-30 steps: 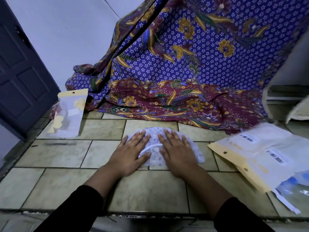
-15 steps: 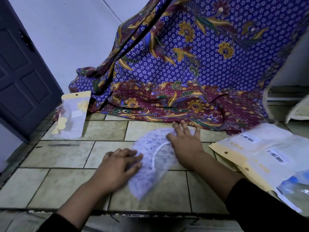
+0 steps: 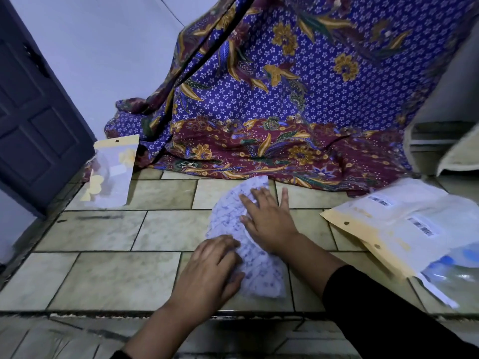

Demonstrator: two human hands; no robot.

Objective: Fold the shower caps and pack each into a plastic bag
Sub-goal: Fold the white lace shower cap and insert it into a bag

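Observation:
A white shower cap (image 3: 228,218) with a small blue print lies folded flat on the tiled floor, turned so it runs from far to near. My right hand (image 3: 267,218) presses flat on its far half, fingers spread and straight. My left hand (image 3: 210,268) rests on its near left edge with fingers bent over the fabric; whether it pinches the cap is unclear. A plastic bag (image 3: 111,174) with a yellow header and flower print stands at the far left.
A stack of flat plastic bags (image 3: 404,229) with yellow headers and barcode labels lies at the right, over something blue. A purple and maroon batik cloth (image 3: 272,112) hangs and pools behind. A dark door (image 3: 31,120) stands at the left. The floor steps down at the near edge.
Both hands pressed side by side on the cap a second ago. Since then the cap has been turned lengthwise; my left hand came nearer and rightward, my right hand shifted onto the cap's far half.

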